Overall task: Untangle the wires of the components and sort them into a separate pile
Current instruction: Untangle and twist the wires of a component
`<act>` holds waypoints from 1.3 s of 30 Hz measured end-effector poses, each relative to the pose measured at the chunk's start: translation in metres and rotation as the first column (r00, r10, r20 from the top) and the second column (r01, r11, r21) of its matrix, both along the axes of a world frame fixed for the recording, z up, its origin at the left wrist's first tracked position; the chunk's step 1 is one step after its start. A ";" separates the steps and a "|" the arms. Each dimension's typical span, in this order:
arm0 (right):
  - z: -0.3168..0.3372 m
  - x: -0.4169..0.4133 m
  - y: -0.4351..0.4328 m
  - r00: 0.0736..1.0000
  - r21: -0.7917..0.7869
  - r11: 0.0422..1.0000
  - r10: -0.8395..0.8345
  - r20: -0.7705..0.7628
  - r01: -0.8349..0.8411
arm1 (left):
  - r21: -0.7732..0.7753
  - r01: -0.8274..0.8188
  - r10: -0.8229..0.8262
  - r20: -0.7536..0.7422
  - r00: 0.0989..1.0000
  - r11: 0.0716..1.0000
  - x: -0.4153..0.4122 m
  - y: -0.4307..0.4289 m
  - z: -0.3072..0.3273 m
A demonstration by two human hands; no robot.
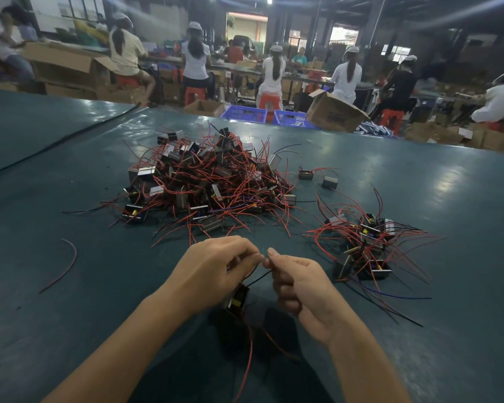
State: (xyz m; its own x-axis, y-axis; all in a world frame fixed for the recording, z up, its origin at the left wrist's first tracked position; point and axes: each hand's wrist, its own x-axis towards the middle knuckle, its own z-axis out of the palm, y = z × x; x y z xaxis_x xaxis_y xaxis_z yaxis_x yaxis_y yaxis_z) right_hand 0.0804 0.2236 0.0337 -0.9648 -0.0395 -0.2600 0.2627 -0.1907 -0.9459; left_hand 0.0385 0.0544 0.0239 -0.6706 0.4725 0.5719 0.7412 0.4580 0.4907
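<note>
**A:** Where is the tangle in the head view?

**B:** The big pile of components (210,181), small metal-cased blocks with red and black leads, lies midway across the dark green table (70,315).

**A:** And the person's hands?

**B:** Both are on the near side of that pile, close to the camera. The left hand (216,269) has its fingers curled, with thumb and forefinger pinching a black wire (259,277). The right hand (300,289) pinches the same wire between thumb and forefinger, and its other fingers are folded into the palm. The fingertips of the two hands almost meet.

**A:** What hangs on that wire?

**B:** A single component (239,296) sits just under the left hand. Its red leads (249,359) trail down toward the person. Whether it touches the table cannot be told.

**A:** Is anything sorted?

**B:** A smaller pile (367,245) lies right of the big pile and nearer the person. It is apart from the big pile, with its wires fanned out. Two loose components (330,182) sit just off the big pile's right edge.

**A:** What else is there?

**B:** A stray red wire (67,266) lies well left of the big pile, on its near side. A black cable (61,141) crosses the table to the pile's far left. Beyond the pile, past the table's edge, stand blue crates (244,114) and a cardboard box (332,112). Workers (195,59) sit there on red stools with their backs turned.
</note>
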 end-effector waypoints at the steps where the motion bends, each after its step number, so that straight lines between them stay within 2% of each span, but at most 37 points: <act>1: 0.001 0.000 0.002 0.999 -0.042 0.999 0.012 0.030 -0.011 | -0.015 -0.006 0.006 -0.023 1.000 1.000 0.001 0.000 0.000; 4: 0.002 0.002 0.005 0.994 -0.132 0.991 0.047 0.095 -0.034 | -0.030 -0.011 0.010 -0.033 0.999 0.999 0.000 0.000 0.000; 7: -0.001 0.002 0.008 0.999 -0.057 0.998 0.028 0.036 -0.025 | 0.071 0.030 -0.038 0.121 0.992 0.997 0.000 0.001 -0.001; 8: -0.002 0.001 0.008 1.000 0.012 1.000 0.001 -0.020 0.000 | 0.123 0.043 -0.068 0.207 0.976 0.992 0.000 0.002 -0.001; 10: -0.008 -0.001 0.006 0.971 0.214 0.972 -0.046 -0.233 0.097 | 0.189 0.040 -0.107 0.361 0.926 0.981 0.000 0.005 -0.001; 13: -0.015 -0.003 0.002 0.824 0.468 0.830 0.018 -0.566 0.303 | 0.237 0.029 -0.149 0.510 0.847 0.971 -0.001 0.005 0.002; 15: -0.017 -0.004 0.003 0.718 0.547 0.722 0.100 -0.689 0.423 | 0.279 0.036 -0.197 0.576 0.793 0.960 -0.003 0.004 0.005; 17: -0.019 -0.004 0.005 0.643 0.528 0.680 0.106 -0.758 0.509 | 0.324 0.042 -0.237 0.592 0.770 0.945 -0.003 0.003 0.006; 19: -0.018 -0.005 0.005 0.652 0.453 0.733 0.016 -0.758 0.507 | 0.342 0.049 -0.252 0.581 0.774 0.939 -0.003 0.003 0.006; 22: -0.017 -0.003 0.003 0.747 0.358 0.842 -0.077 -0.661 0.404 | 0.340 0.060 -0.257 0.571 0.779 0.938 -0.002 0.005 0.005; 26: -0.018 -0.003 0.001 0.824 0.466 0.825 0.002 -0.567 0.318 | 0.310 0.070 -0.240 0.557 0.795 0.948 -0.003 0.003 0.003; 29: -0.020 0.000 -0.003 0.843 0.567 0.772 0.077 -0.533 0.288 | 0.280 0.089 -0.238 0.560 0.794 0.956 -0.003 0.003 0.001; 39: -0.018 -0.001 -0.004 0.859 0.478 0.848 0.056 -0.509 0.228 | 0.322 0.089 -0.285 0.635 0.718 0.943 -0.002 0.003 0.003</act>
State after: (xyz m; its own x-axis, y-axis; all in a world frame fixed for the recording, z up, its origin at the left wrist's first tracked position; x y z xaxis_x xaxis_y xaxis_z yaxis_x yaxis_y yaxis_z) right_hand 0.0796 0.2196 0.0160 -0.9568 0.0494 0.2865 -0.2519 0.3508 -0.9019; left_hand 0.0363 0.0572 0.0268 -0.8341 0.5364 0.1282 0.2346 0.1348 0.9627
